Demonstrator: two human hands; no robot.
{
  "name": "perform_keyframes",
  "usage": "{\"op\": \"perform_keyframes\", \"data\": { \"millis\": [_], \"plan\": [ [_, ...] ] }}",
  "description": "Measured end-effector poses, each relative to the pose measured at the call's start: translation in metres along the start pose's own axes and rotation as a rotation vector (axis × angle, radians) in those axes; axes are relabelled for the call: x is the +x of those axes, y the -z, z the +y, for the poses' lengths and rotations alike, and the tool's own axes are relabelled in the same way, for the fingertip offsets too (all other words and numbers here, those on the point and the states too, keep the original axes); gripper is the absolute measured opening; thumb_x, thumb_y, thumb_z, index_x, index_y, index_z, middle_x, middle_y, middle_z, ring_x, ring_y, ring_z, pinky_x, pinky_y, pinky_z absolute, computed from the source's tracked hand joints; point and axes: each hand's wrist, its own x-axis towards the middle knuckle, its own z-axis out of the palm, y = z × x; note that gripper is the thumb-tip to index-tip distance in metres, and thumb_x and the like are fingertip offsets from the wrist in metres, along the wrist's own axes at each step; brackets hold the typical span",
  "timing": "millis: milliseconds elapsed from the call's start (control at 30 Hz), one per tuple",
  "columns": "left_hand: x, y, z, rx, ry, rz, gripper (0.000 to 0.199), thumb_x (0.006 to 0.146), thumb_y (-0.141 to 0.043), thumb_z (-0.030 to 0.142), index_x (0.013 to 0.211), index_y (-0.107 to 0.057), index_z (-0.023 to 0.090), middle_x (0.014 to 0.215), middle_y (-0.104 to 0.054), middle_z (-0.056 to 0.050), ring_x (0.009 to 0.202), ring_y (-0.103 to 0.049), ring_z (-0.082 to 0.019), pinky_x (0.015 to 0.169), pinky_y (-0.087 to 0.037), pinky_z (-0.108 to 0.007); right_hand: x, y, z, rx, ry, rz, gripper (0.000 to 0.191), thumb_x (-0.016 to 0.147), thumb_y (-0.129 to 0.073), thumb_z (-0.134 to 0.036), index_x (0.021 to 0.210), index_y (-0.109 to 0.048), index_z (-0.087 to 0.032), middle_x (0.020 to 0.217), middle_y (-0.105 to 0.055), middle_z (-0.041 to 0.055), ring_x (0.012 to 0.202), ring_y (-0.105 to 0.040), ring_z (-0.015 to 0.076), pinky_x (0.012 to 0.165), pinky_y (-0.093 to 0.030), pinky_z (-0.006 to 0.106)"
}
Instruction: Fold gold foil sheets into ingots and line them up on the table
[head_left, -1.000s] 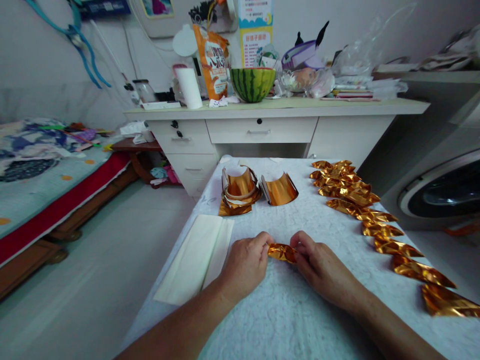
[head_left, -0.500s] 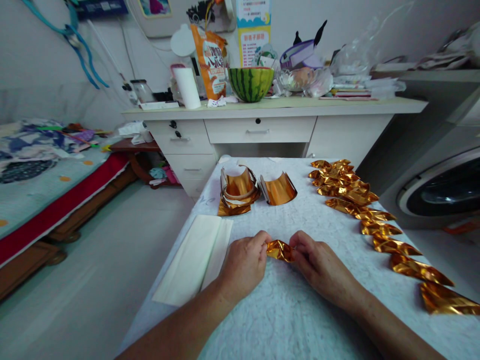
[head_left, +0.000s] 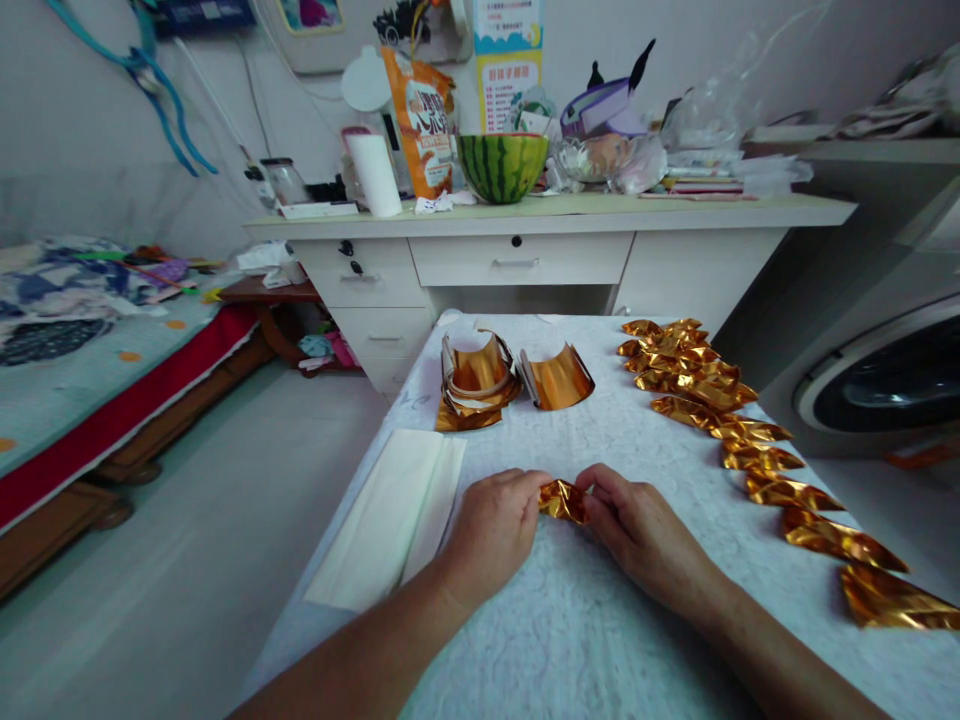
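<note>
Between my two hands is a small crinkled gold foil piece (head_left: 562, 501), held just above the cloth-covered table. My left hand (head_left: 501, 520) pinches its left end, and my right hand (head_left: 636, 522) pinches the right end; the fingertips partly hide both ends. Beyond them stand curled gold foil sheets, one stack (head_left: 480, 380) at the left and a smaller curl (head_left: 559, 378) beside it. Folded white paper (head_left: 382, 515) lies left of my left hand. Along the right side of the table runs a row of folded gold foil pieces (head_left: 761, 457).
The table (head_left: 585, 640) has a pale quilted cloth. Behind it a white desk (head_left: 517, 258) carries a watermelon half (head_left: 502, 165), an orange bag (head_left: 426, 125) and a paper roll (head_left: 375, 175). A bed (head_left: 112, 370) is at the left, a washing machine (head_left: 862, 250) at the right.
My left hand has turned slightly and shifted a little to the right along the foil piece. My right hand has barely moved, and both hands keep hold of the foil.
</note>
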Motion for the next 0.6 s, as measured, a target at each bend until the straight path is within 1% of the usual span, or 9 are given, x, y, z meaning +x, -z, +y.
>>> {"op": "perform_keyframes", "data": {
  "millis": [133, 267, 367, 467, 600],
  "plan": [
    [-0.0008, -0.001, 0.0006, 0.028, -0.026, 0.011, 0.032, 0.09, -0.046, 0.009, 0.109, -0.067, 0.024, 0.097, -0.073, -0.002, 0.086, -0.068, -0.018, 0.08, -0.052, -0.03, -0.0004, -0.0021, 0.0005, -0.028, 0.008, 0.012, 0.02, 0.096, -0.036, -0.028, 0.092, -0.055, -0.023, 0.07, -0.065, -0.0002, 0.063, -0.061, 0.0175, 0.059, -0.038, 0.028],
    [0.0003, -0.0002, 0.0018, 0.039, -0.045, 0.008, 0.03, 0.089, -0.047, 0.008, 0.106, -0.067, 0.023, 0.097, -0.073, -0.002, 0.087, -0.068, -0.019, 0.079, -0.052, -0.03, -0.0004, -0.0028, 0.0004, -0.048, 0.024, -0.005, 0.022, 0.096, -0.034, -0.028, 0.095, -0.055, -0.022, 0.075, -0.068, 0.0008, 0.067, -0.063, 0.0181, 0.062, -0.039, 0.028],
    [0.0015, 0.0012, 0.0037, 0.012, 0.004, 0.001, 0.028, 0.091, -0.046, 0.01, 0.105, -0.066, 0.024, 0.097, -0.073, -0.001, 0.087, -0.068, -0.017, 0.08, -0.051, -0.028, -0.0001, -0.0018, 0.0, -0.067, 0.025, 0.001, 0.022, 0.097, -0.033, -0.028, 0.095, -0.055, -0.022, 0.075, -0.068, 0.0009, 0.067, -0.063, 0.018, 0.062, -0.039, 0.028],
    [0.0015, 0.0029, 0.0068, 0.014, 0.056, -0.034, 0.025, 0.094, -0.045, 0.016, 0.106, -0.065, 0.025, 0.094, -0.074, 0.0, 0.084, -0.069, -0.017, 0.076, -0.051, -0.026, -0.0004, -0.0009, -0.0002, -0.088, 0.029, 0.002, 0.023, 0.097, -0.033, -0.028, 0.095, -0.055, -0.022, 0.075, -0.068, 0.0012, 0.066, -0.063, 0.0179, 0.061, -0.039, 0.028],
    [0.0006, 0.0032, 0.0088, 0.062, 0.059, -0.045, 0.025, 0.095, -0.043, 0.017, 0.102, -0.066, 0.024, 0.093, -0.074, -0.001, 0.085, -0.07, -0.018, 0.078, -0.051, -0.027, -0.001, -0.0013, -0.001, -0.101, 0.001, 0.027, 0.023, 0.096, -0.034, -0.03, 0.091, -0.055, -0.022, 0.072, -0.067, 0.0015, 0.063, -0.062, 0.0181, 0.059, -0.038, 0.028]
  ]
}}
